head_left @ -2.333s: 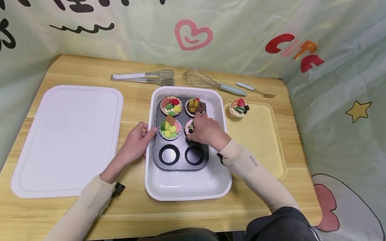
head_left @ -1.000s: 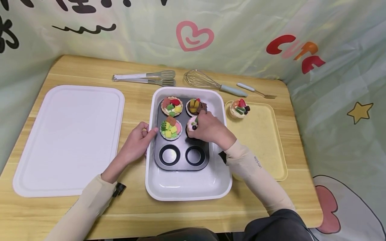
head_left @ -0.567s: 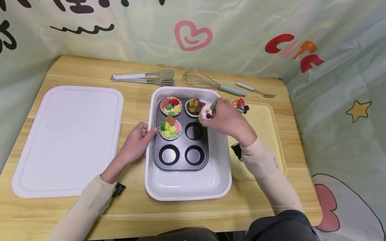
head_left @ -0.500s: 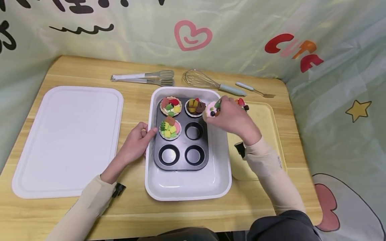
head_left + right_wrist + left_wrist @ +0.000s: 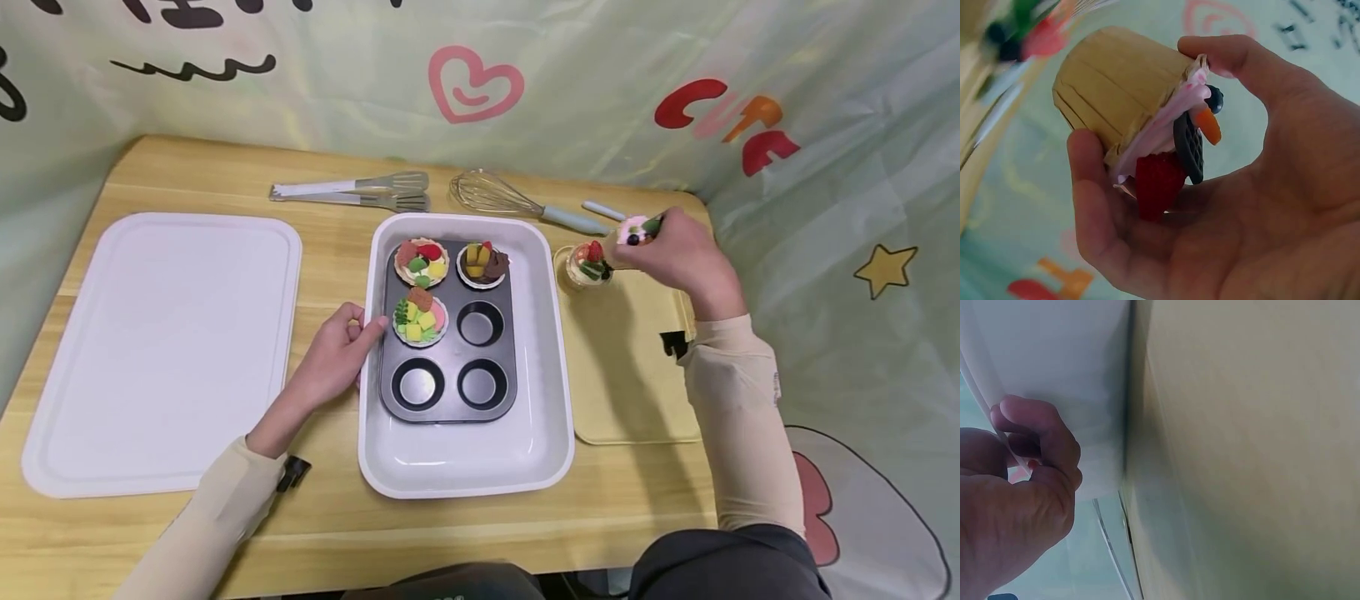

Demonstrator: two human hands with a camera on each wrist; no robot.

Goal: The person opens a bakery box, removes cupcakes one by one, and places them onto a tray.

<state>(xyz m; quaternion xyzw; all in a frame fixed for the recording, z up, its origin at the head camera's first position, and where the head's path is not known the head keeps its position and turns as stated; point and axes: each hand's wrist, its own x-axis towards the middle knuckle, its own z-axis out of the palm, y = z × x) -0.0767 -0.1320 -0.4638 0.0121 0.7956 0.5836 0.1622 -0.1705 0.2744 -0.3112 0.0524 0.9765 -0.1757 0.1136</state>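
- Up and away it went: the pink cake (image 5: pixel 636 231), in the right middle cup (image 5: pixel 481 323) a second earlier, had swung out rightward to the far side of the yellow tray (image 5: pixel 600 408), held aloft near the small fork (image 5: pixel 603 210).
- That made it half and half in the pan (image 5: pixel 449 396): fruit cake (image 5: pixel 422 260), chocolate cake (image 5: pixel 482 265) and green cake (image 5: pixel 420 318) seated, three cups showing metal.
- The right hand (image 5: pixel 686 258) had it, fingers and thumb on opposite sides of the wrapper, spread just as wide as the cake; the wrist view caught it tipped, strawberry toward the palm.
- Just beside it, the cream cake (image 5: pixel 585 265) sat on the tray's far left corner.
- Left hand (image 5: pixel 337 354), no change: thumb over the rim of the white bin (image 5: pixel 540 454), fingers curled outside, a narrow pinch.
- Farther out, the whisk (image 5: pixel 495 196) and tongs (image 5: pixel 315 189) lay along the back, the white board (image 5: pixel 165 350) off to the left, none of them touched.
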